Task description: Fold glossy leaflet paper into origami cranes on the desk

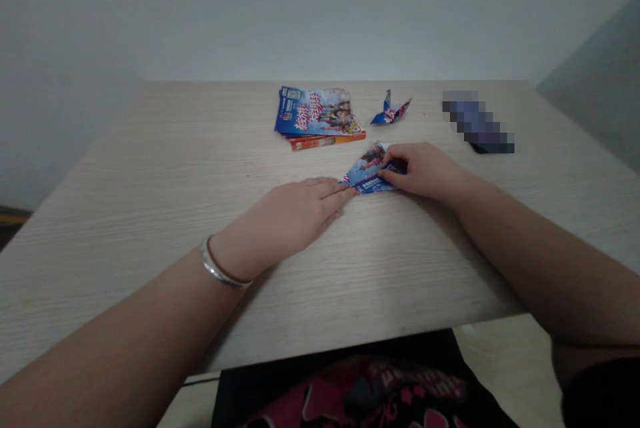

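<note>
A printed blue paper (363, 168), folded into a kite-like shape with a point toward the left, lies on the table between my hands. My left hand (305, 211), with a silver bangle at its wrist, rests with fingers stretched out, its fingertips on the paper's left point. My right hand (423, 171) pinches the right part of the paper between thumb and bent forefinger, and the pinch covers that end. Behind it stands a folded paper crane (391, 113) of similar blue print, touched by neither hand.
A stack of printed leaflets (317, 111) sits at the back, with an orange printed strip (327, 141) showing under its front edge. Farther right lies a dark, phone-like object (477, 121), blurred by pixel blocks. The pale wooden table (165, 148) meets a wall (320, 15) behind.
</note>
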`<state>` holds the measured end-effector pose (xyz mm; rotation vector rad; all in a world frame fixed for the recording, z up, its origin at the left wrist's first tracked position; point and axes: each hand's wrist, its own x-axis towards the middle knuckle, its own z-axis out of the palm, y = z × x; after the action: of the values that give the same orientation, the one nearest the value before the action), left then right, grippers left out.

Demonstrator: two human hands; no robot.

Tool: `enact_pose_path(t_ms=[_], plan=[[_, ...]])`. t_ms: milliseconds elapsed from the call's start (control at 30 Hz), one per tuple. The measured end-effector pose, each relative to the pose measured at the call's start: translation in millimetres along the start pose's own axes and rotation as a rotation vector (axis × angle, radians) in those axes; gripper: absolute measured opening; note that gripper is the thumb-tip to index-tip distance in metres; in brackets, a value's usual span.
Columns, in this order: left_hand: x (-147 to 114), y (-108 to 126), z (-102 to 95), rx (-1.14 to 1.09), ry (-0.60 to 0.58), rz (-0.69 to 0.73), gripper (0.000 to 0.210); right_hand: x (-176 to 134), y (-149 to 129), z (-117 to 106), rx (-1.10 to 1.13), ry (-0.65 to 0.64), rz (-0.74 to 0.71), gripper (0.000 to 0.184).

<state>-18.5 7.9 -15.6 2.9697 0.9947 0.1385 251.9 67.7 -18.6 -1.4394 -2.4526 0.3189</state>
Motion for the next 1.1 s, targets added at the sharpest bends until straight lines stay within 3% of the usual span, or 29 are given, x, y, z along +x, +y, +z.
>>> enact_pose_path(t_ms=[367,667,1100], plan=[[-1.5,2.3,-0.4,0.017,0.018,0.016,0.048,2.5,0.9,-2.0,-0.026,-0.08,0.019,0.015],[-2.0,-0.2,6.0,0.102,0.109,0.064,0.048,5.1,-5.6,-4.1,-0.093,-0.144,0.024,0.016],[-3.1,0.9,-0.2,0.063,0.052,0.029,0.054,4.6,-10.0,-6.4,-0.136,-0.164,0.009,0.013]])
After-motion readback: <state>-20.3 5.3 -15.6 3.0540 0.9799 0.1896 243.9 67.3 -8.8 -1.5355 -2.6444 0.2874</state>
